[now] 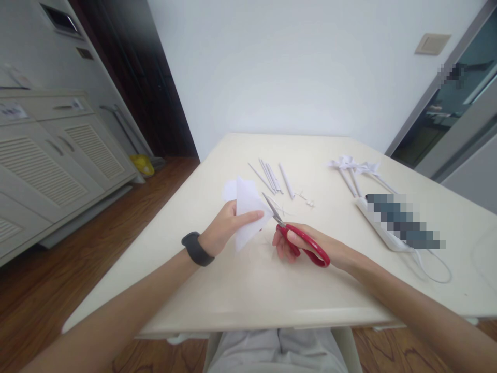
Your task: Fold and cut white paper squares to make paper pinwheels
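Observation:
My left hand (229,224) pinches a white sheet of paper (248,207), folded into a triangle, between thumb and fingers. Red-handled scissors (306,241) are in my right hand (291,243), their blades pointing up and to the left. The blades are close to the paper's right corner; whether they touch it I cannot tell. Behind the folded paper, another white paper piece (230,190) shows in part on the table.
Beyond my hands lie several rolled paper sticks (272,176) and small white scraps (309,203). Paper pinwheels (345,163) on sticks lie at the right rear of the table (217,290). Nearer on the right is a white device (378,228), partly blurred out, with a cable (446,274).

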A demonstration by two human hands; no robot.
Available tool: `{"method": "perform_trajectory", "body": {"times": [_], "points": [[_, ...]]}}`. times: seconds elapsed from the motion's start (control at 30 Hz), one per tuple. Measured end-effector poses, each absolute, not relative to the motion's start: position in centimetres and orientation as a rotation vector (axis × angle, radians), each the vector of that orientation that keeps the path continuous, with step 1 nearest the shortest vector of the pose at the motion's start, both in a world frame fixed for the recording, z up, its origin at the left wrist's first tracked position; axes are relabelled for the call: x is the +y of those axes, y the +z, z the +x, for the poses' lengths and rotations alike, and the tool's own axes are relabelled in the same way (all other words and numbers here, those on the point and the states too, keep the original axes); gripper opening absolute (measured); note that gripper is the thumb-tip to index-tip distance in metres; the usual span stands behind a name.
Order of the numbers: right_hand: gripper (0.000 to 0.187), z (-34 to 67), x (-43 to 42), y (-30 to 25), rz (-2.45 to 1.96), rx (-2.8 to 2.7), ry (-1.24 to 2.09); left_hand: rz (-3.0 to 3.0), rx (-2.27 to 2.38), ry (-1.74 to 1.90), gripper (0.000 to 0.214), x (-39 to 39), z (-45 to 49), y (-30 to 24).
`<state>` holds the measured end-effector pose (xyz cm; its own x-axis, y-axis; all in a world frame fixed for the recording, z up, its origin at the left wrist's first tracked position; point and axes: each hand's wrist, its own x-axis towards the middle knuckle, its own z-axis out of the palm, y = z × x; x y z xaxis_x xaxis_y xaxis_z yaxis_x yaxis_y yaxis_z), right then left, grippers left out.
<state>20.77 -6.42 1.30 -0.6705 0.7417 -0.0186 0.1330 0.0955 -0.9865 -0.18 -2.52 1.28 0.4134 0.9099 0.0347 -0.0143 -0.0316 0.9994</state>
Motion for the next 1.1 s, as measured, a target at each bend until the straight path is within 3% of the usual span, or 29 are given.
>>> {"method": "perform_trajectory", "body": {"times": [0.73,1.1], "points": [[0.035,21.04,-6.28,0.96,-0.962,-1.928,1.567,1.556,0.91,0.86,0.036,-2.45,-0.28,1.4],[0.034,21.01,-6.37,0.51,-0.967,-1.908,1.553,1.542,0.917,0.891,0.027,-2.62,-0.17,1.21]]}}
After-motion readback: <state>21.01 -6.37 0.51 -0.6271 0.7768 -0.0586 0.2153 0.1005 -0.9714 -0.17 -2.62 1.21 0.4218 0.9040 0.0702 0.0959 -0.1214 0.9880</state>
